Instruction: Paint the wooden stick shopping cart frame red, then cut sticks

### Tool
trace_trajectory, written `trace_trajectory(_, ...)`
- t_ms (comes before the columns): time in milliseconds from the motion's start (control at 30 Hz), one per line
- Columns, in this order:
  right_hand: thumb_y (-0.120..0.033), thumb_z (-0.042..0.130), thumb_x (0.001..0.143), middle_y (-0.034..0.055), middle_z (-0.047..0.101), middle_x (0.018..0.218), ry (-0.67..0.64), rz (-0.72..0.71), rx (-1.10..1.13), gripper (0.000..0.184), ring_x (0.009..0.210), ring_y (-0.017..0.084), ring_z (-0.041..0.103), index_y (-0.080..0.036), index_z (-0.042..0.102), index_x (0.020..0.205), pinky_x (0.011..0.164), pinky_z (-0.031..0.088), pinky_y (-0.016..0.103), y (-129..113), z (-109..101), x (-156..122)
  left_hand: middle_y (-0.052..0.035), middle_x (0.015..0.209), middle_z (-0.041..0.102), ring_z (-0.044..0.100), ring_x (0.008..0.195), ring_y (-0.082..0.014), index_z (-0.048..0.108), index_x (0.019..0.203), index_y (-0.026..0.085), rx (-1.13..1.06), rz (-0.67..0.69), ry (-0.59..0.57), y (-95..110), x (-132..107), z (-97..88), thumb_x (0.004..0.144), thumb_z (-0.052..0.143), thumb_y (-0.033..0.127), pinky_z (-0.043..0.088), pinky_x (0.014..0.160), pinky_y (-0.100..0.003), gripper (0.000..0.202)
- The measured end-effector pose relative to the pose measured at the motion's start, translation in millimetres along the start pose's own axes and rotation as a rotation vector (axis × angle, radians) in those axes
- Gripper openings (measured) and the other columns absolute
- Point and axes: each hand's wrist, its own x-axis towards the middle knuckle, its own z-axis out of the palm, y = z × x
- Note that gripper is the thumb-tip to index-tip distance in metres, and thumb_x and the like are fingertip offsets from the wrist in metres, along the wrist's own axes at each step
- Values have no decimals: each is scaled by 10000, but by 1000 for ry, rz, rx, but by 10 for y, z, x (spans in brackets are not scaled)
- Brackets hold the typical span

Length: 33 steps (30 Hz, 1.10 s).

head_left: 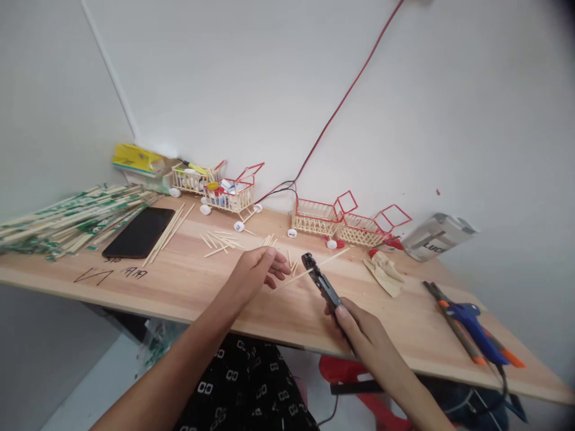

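My right hand (354,326) grips dark-handled pliers (326,287), with the jaws pointing up and to the left. A thin wooden stick (294,278) runs slantwise past the jaws; whether they pinch it is unclear. My left hand (258,269) is near the stick's left end, its fingers loosely curled and apart, with nothing visible in them. Short cut stick pieces (220,242) lie scattered on the table beyond it. More short pieces (293,264) lie between the left hand and the pliers.
Miniature stick-built carts with red trim (229,194) (314,218) line the wall. Wrapped sticks (76,218), a phone (139,232) and long bare sticks (168,233) lie left. At right are crumpled paper (385,272), a LUCI-marked bag (438,238) and a blue glue gun (478,329).
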Motion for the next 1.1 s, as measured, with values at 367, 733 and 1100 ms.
trace_trajectory(367,-579,312,963,-3,562,677,-20,16,-5,469,663,154,535,-197,530,800,618,387,267,28,10,0,-40,688,679,601,626,-147,636,734,169,351,115,-151,-71,-78,97,923,418,372,438,577,-247,353)
trace_trajectory(733,-656,230,944,25,595,580,-90,115,-136,612,574,169,550,-205,525,654,595,393,282,73,-133,94,-80,878,722,659,863,-226,655,852,193,784,251,-143,-282,-24,353,920,374,203,438,774,-297,290)
trace_trajectory(1100,-772,255,864,9,536,486,-275,266,-13,698,423,107,466,-172,540,651,480,375,232,261,-244,192,-155,922,713,694,866,-287,592,1081,150,1314,167,-201,-357,-68,552,986,275,249,499,727,-377,346)
